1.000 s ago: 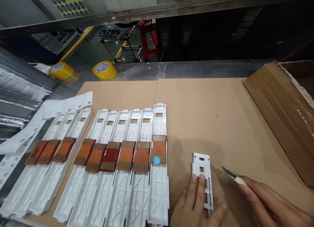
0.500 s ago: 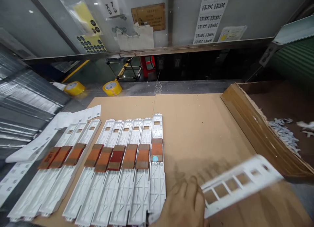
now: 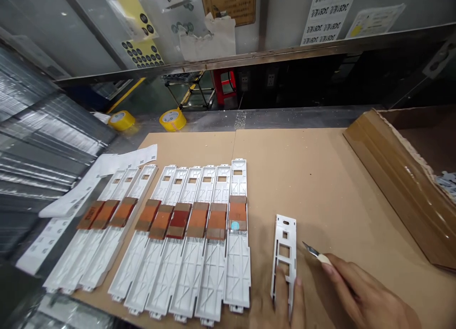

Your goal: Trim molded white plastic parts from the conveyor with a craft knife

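Left hand [image 3: 280,303] low, fingers extended forward, blurred; right hand [image 3: 359,288] in pinch grip, knuckles up, wrist lower right.

Left hand [image 3: 280,312]: bare, with long, narrow fingers and rounded tips; the back, just behind the grip, is blurred and cut off by the lower edge of the view.
Left fingernails: too blurred to make out.
Right hand [image 3: 366,291]: bare and clearer than the left; the back, behind the grip, looks smooth and broad.
Right thumb [image 3: 329,271]: rounded at the tip, with a short nail, at the front of the grip.
Right index finger: slim, bare along its length, beside the thumb at the grip.
Right wrist: bare where it shows, well behind the grip, near the lower edge.
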Available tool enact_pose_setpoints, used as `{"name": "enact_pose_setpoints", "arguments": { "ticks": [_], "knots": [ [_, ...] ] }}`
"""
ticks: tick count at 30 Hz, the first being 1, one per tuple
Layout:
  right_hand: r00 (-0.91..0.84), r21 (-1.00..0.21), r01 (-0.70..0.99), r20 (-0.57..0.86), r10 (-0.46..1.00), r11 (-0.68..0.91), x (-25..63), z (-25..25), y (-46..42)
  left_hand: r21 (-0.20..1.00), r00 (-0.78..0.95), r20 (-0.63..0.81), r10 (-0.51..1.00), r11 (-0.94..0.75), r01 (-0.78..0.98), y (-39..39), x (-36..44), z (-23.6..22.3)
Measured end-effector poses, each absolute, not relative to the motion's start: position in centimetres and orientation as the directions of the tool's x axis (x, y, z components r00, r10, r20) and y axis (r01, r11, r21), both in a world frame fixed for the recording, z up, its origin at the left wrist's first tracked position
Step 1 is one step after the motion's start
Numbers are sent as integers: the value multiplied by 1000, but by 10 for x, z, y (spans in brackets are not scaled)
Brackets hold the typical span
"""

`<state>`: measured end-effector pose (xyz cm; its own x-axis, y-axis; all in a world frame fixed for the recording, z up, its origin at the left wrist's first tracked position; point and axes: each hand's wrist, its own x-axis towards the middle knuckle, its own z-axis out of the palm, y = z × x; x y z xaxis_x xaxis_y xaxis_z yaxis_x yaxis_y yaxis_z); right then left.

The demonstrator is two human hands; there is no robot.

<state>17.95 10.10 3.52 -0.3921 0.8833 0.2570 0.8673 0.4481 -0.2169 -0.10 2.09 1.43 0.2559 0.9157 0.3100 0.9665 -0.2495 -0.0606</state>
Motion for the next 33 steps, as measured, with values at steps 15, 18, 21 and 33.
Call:
{"name": "enact_pose_setpoints", "arguments": {
  "ticks": [15,18,21,33],
  "knots": [
    [-513,-39,848,192,837,529,162,28,124,-55,229,240,943,-223,973,41,6,1],
    [-532,-31,838,174,828,545,163,27,124,-45,222,261,939,-218,975,43,5,3],
    [-554,-6,826,178,813,564,164,25,125,-42,219,280,935,-216,976,44,5,2],
    [-514,-68,847,141,846,526,169,21,128,-42,194,278,941,-190,981,33,10,-20]
  ]
}}
